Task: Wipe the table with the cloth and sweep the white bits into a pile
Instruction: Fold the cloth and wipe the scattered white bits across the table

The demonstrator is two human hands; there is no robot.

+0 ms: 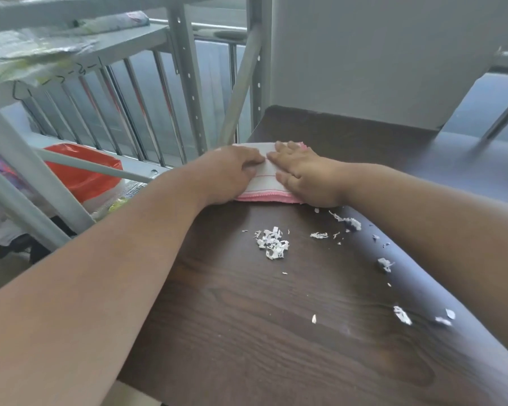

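both hands on the cloth (267, 178), centre of frame, at the far left part of the dark wood bench (247, 332). cloth is white with thin red lines and a pink edge, folded flat, lying on the bench near its left edge.

left hand (226, 174): fingers curled at the cloth's left side, fingertips tucked in on the fabric. grip looks clamped on the cloth edge. right hand (302, 174): flat, fingers straight and slightly spread, palm pressing down on the cloth's right half. grip apart, no pinch. fingertips of the two hands nearly meet over the middle of the cloth.

white bits: main clump (272, 243) sits below the cloth, centre of frame, apart from it. smaller scraps (318, 235) just right of the clump. more scraps (349, 221) close to the right forearm. a few loose pieces (402, 315) in the lower right, strung along the forearm's shadow. one single fleck (313, 318) lower centre. bits are scattered, only partly gathered.

rest: grey metal shelf frame (185, 68) upper left, plastic bags (27, 54) on its shelf. railing (135, 112) with vertical bars behind it. red bag (82, 171) at left, on the floor beyond the bench edge. grey wall (379, 54) upper right, bench butts against it.
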